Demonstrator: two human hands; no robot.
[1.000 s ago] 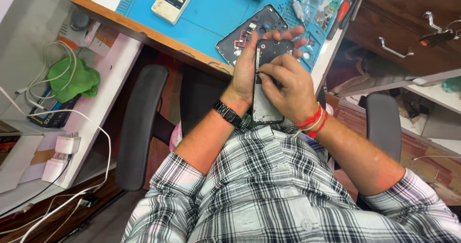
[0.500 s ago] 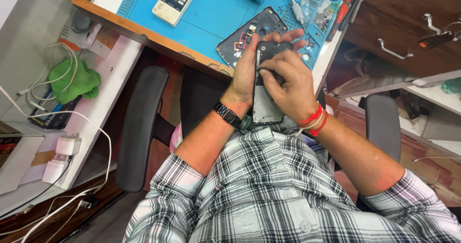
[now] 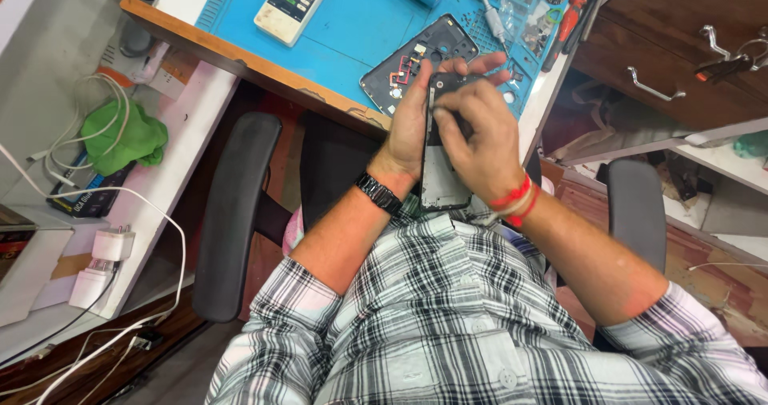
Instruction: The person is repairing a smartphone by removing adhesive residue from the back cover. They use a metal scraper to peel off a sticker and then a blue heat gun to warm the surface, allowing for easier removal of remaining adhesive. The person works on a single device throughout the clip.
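An opened smartphone with its back off is held upright over my lap, its dark top end hidden by fingers. My left hand wraps it from the left side, a black watch on that wrist. My right hand lies over its upper half, fingertips pressed on the inside near the top, red threads around the wrist. The phone's removed back cover lies inside up on the blue work mat just behind my hands.
A white remote control lies on the mat, with a screwdriver, small parts and a red-handled tool farther right. Black chair armrests flank me. A green cloth and chargers sit left; wooden drawers stand right.
My right hand has shifted slightly up and over the phone's top half, covering more of it. The left hand keeps the same hold.
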